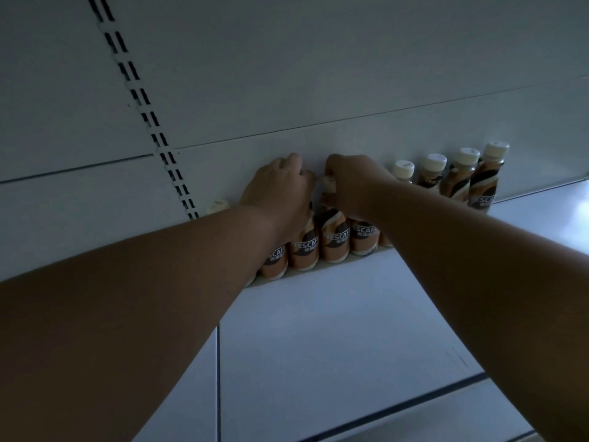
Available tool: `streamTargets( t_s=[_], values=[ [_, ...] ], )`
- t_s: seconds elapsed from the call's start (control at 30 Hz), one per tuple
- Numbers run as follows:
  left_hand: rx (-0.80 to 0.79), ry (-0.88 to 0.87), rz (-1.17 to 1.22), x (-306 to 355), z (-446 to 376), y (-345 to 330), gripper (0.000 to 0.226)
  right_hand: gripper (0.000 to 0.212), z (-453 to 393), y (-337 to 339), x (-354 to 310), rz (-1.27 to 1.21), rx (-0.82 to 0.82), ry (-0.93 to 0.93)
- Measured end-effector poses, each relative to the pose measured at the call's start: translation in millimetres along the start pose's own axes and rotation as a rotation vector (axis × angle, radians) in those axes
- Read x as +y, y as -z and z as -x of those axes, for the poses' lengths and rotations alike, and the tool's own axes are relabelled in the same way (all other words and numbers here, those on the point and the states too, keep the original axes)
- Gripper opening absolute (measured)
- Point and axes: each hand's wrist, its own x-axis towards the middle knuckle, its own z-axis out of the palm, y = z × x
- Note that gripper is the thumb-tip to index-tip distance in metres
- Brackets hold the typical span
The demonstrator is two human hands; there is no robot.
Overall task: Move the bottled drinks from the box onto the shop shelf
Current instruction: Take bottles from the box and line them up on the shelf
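A row of brown coffee bottles with cream caps stands along the back of the white shop shelf [334, 314]. My left hand [280, 189] is closed over the top of one bottle [304, 250] in the row. My right hand [353, 186] grips the neck and cap of the neighbouring bottle [334, 240]. Both bottles rest on the shelf. More bottles [459, 177] stand to the right, apart from my hands. Another cap [218, 206] peeks out left of my left forearm. The box is out of view.
The white back panel [318, 74] rises behind the row, with a slotted upright strip [143, 100] at the left. The shelf surface in front of the bottles is bare, and a seam [218, 378] divides it from the adjacent shelf board.
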Motion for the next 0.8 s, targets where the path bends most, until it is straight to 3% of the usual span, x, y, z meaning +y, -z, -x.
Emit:
streamTargets(
  t_s=[0.1,0.27,0.43,0.57,0.7,0.8],
  values=[
    [0.022,0.011,0.018,5,-1,0,0.036,0.048,13,-5,0,-0.089,0.087,-0.032],
    [0.039,0.015,0.054,13,-12,-2,0.037,0.011,50,-40,9,-0.272,0.365,-0.236],
    [0.017,-0.023,0.133,24,-31,-6,0.04,0.018,70,-89,14,-0.441,0.18,-0.382],
    [-0.017,0.005,0.158,28,-40,-14,0.02,0.022,70,-99,8,-0.547,0.22,-0.401],
    [-0.013,0.003,0.145,29,-43,-13,0.017,0.019,68,-103,11,-0.547,0.235,-0.395],
    [-0.011,-0.018,0.082,36,-43,-8,0.022,0.017,69,-101,24,-0.53,0.352,-0.501]
  ],
)
